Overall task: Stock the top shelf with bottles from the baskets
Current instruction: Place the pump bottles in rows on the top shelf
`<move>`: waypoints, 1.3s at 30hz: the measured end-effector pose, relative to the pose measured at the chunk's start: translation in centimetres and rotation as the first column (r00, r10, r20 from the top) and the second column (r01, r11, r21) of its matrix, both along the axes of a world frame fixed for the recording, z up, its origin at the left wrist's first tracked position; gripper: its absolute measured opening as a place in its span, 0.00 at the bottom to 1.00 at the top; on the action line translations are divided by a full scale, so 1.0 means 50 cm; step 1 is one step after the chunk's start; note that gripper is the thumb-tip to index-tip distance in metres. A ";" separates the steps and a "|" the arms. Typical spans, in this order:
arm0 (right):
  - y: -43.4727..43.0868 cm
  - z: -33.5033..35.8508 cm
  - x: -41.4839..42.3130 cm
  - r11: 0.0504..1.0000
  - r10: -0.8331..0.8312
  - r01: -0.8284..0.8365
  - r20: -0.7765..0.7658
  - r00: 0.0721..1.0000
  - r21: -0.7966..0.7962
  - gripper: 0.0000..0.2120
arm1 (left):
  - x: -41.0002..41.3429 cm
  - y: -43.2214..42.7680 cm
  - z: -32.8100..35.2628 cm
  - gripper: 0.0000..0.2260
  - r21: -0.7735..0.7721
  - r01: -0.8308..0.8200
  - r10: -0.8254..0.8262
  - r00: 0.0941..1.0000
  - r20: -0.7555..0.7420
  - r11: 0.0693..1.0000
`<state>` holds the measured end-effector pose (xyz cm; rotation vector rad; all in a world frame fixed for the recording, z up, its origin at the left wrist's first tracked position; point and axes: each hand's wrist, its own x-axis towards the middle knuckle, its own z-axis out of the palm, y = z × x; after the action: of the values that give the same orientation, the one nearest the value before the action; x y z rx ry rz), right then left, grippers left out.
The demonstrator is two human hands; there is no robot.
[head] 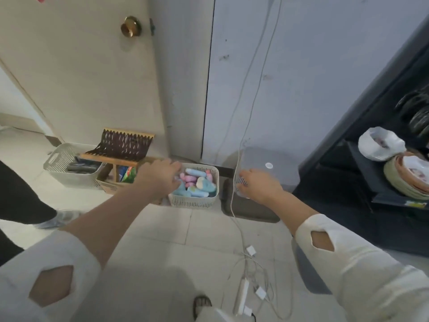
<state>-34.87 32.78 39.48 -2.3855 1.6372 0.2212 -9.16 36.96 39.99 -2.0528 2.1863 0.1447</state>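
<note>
pastel bottles [199,183] lie just beside the left hand [160,176] fingertips.

One head-worn wide-angle view looks forward and down, near the floor basket [192,202].

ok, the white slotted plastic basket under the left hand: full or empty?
Full. The white slotted plastic basket holds pastel pink and blue bottles heaped near its rim; left hand reaches in.
</note>
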 end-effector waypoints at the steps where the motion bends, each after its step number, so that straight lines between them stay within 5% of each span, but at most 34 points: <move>1: -0.034 -0.010 0.015 1.000 -0.003 0.003 0.000 1.000 0.015 0.16 | 0.013 -0.034 -0.013 0.16 -0.002 0.006 -0.006 1.000 -0.014 1.000; 18: -0.572 -0.314 0.205 0.973 -0.128 0.126 -0.001 0.992 0.196 0.19 | 0.174 -0.565 -0.315 0.15 0.290 -0.080 0.123 0.984 -0.132 0.954; 39: -0.788 -1.103 0.234 0.841 -0.428 0.437 -0.099 0.898 0.319 0.22 | 0.252 -0.837 -1.120 0.21 0.429 -0.201 0.307 0.932 -0.193 0.881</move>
<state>-23.18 -6.63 -15.69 -1.7192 1.9202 0.4061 3.43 -4.91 -16.02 -2.1523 1.7874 0.8598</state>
